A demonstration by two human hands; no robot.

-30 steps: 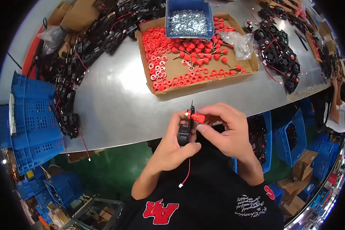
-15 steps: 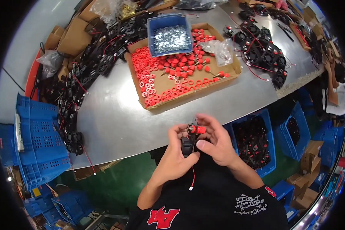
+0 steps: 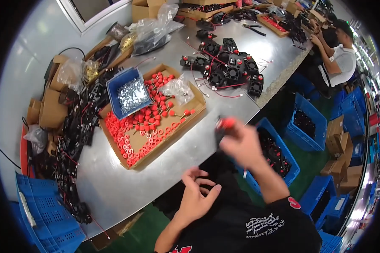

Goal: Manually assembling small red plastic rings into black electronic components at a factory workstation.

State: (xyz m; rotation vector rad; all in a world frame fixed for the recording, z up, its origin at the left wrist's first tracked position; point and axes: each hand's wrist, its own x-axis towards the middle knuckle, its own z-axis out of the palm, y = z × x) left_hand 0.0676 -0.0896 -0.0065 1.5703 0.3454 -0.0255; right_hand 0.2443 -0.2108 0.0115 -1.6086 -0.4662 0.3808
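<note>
In the head view, my right hand (image 3: 243, 145) grips a black part with a red knob (image 3: 220, 127) near the table's (image 3: 169, 160) edge; the white plug (image 3: 245, 173) could snag the blue crate (image 3: 288, 179). My left hand (image 3: 197, 198) is empty, fingers apart.

A motion-blurred black fan assembly (image 3: 219, 134), held aloft right of the cardboard tray (image 3: 175, 130), carries a red knob (image 3: 228, 122) on top; its white connector (image 3: 245, 173) dangles.
</note>
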